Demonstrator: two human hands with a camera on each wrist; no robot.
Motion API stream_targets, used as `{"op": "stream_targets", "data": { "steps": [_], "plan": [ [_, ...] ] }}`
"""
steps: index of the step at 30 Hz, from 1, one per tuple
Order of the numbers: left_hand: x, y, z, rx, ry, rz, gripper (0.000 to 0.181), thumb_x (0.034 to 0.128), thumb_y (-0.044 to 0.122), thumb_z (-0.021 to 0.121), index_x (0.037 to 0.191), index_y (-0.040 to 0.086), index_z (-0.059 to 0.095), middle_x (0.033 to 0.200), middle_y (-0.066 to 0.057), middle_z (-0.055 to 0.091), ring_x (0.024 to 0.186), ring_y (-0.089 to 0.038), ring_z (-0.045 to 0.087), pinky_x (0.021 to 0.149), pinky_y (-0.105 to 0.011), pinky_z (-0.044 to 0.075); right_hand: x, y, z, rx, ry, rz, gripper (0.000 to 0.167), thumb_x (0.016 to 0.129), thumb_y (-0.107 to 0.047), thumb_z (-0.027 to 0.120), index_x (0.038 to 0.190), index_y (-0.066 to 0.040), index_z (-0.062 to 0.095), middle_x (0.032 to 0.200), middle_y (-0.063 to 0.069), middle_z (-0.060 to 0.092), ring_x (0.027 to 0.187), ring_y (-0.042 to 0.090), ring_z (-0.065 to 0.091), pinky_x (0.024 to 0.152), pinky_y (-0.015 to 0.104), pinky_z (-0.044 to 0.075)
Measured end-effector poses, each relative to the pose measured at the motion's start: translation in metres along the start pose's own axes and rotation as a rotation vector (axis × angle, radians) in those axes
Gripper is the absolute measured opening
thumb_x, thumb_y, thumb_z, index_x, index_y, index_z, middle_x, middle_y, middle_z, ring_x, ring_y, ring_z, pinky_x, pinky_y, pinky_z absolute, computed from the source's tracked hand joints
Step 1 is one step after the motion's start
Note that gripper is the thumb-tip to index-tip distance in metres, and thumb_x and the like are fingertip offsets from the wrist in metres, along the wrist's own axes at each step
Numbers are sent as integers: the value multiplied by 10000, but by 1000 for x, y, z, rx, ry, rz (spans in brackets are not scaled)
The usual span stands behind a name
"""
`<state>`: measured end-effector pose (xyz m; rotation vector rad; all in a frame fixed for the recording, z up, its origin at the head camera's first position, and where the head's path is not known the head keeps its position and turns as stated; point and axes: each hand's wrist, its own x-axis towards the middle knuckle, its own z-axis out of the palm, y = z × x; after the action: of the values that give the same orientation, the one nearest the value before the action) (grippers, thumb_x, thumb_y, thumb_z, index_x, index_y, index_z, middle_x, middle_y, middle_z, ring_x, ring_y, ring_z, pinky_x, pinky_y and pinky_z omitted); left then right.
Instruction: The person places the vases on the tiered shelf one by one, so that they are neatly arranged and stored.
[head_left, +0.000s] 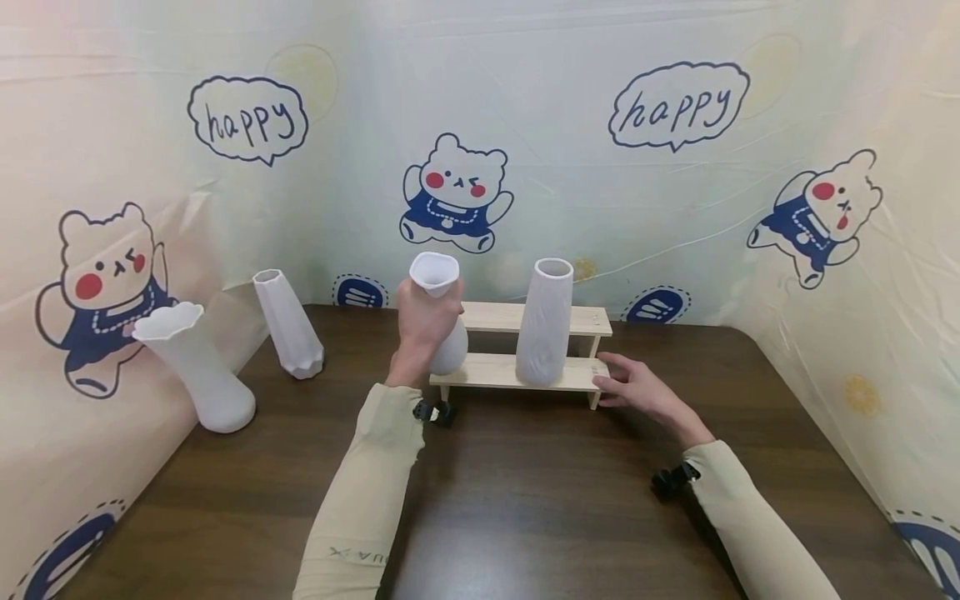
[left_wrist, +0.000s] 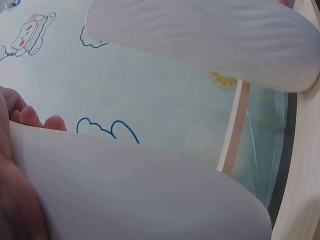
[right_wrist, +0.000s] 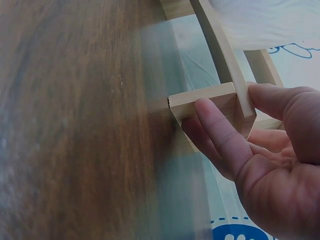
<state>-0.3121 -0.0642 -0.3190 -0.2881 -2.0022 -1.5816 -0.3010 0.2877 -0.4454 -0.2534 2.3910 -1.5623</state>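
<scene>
My left hand [head_left: 429,315] grips the neck of a white vase [head_left: 451,350] with a flared rim. The vase's rounded base is over the left end of the lower step of a two-tier wooden stand [head_left: 487,372]; whether it touches is unclear. In the left wrist view, the vase's smooth body [left_wrist: 135,185] fills the bottom. A ribbed white vase [head_left: 544,325] stands upright on the same step, right of centre. At the stand's right end, my right hand [head_left: 641,392] holds the step, thumb on top and fingers against the leg [right_wrist: 202,97].
On the dark wooden table [head_left: 525,500], a faceted white vase [head_left: 291,329] and a white vase with a wavy rim [head_left: 202,375] stand at the left. A printed cloth [head_left: 555,192] with cartoon bears hangs behind the table and along both sides.
</scene>
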Motion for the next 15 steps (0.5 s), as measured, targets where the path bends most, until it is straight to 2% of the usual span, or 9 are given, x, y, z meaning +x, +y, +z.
{"op": "stream_targets", "data": {
  "steps": [8, 15],
  "plan": [
    [2, 3, 16, -20, 12, 11, 135, 842, 155, 667, 925, 49, 654, 730, -158, 702, 495, -110, 628, 673, -324, 557, 1, 1, -1, 17, -23, -10, 728, 979, -254, 603, 1541, -15, 206, 1323, 355, 516, 1126, 329, 630, 880, 461, 574],
    [3, 4, 30, -4, -7, 26, 135, 843, 143, 651, 919, 32, 643, 713, -166, 697, 510, -202, 657, 612, -296, 534, -1, 0, -1, 7, -16, 0, 737, 973, -269, 611, 1544, -29, 212, 1322, 349, 521, 1112, 323, 639, 874, 455, 577]
  ]
}}
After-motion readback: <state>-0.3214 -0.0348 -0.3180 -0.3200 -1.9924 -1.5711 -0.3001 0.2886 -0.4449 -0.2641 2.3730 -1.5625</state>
